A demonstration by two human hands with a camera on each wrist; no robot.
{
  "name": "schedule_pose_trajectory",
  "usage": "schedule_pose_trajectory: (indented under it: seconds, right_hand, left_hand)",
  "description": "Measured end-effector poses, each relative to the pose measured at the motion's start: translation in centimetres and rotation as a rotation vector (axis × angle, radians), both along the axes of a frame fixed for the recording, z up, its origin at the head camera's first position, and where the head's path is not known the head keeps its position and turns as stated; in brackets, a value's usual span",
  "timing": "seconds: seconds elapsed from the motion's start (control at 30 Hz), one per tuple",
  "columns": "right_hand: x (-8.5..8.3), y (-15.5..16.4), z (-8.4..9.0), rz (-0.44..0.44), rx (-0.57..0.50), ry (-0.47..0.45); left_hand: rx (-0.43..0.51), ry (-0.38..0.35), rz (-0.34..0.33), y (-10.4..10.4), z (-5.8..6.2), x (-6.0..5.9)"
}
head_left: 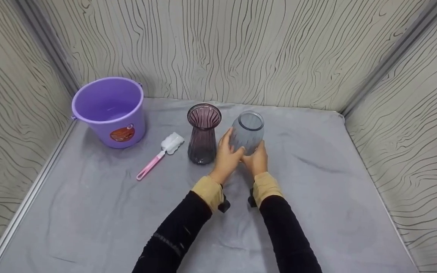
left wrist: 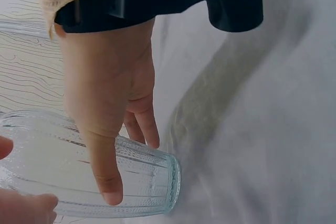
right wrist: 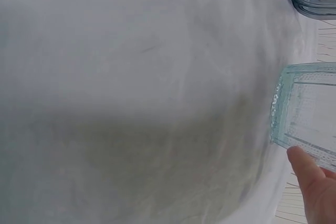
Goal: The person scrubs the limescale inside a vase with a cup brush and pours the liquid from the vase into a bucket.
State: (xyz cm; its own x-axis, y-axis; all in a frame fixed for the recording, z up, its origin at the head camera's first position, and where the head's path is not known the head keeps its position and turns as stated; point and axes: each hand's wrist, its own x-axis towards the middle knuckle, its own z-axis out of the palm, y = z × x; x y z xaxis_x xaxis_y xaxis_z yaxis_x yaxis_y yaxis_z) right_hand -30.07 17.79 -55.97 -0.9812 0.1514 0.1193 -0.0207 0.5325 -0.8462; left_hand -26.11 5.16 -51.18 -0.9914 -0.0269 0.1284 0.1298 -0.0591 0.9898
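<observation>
Purple bucket point(head_left: 108, 110), pink brush point(head_left: 159, 154), purple vase point(head_left: 203, 133)

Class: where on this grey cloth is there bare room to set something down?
Bare grey cloth lies right of the clear ribbed glass vase, which both hands hold, and in front near the sleeves. Crowded: purple plastic bucket, pink-handled brush and purple glass vase at left-centre.

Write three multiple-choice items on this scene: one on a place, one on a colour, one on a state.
1. Where does the brush lie?
A. inside the bucket
B. between the bucket and the purple vase
C. right of both vases

2. What colour is the bucket?
A. purple
B. green
C. red

3. How is the clear vase held?
A. by no hand
B. by one hand
C. by the left hand and right hand

Key: B, it lies on the cloth between them; A, its wall is purple; C, fingers of both hands wrap it.
</observation>
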Motion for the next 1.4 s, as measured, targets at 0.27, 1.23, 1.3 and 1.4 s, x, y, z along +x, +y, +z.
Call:
schedule_pose_trajectory:
  seconds: [0.27,1.23,1.3,1.4]
  right_hand:
    - [0.1,-0.1,-0.3,0.0,0.015,-0.001]
    - [0.8,3.1,-0.6,0.189,0.251,-0.096]
    - [0.7,3.9,-0.3,0.216,0.295,-0.094]
    - [0.5,5.2,0.1,0.264,0.376,-0.088]
  left_hand:
    - [0.052,-0.005,0.03,-0.1,0.0,0.2]
    - [-0.625,0.302,-0.414,-7.4,-2.4,3.3]
    - [-0.659,0.34,-0.43,-8.4,-2.8,3.4]
    - [-0.738,0.408,-0.428,-10.2,-3.1,3.5]
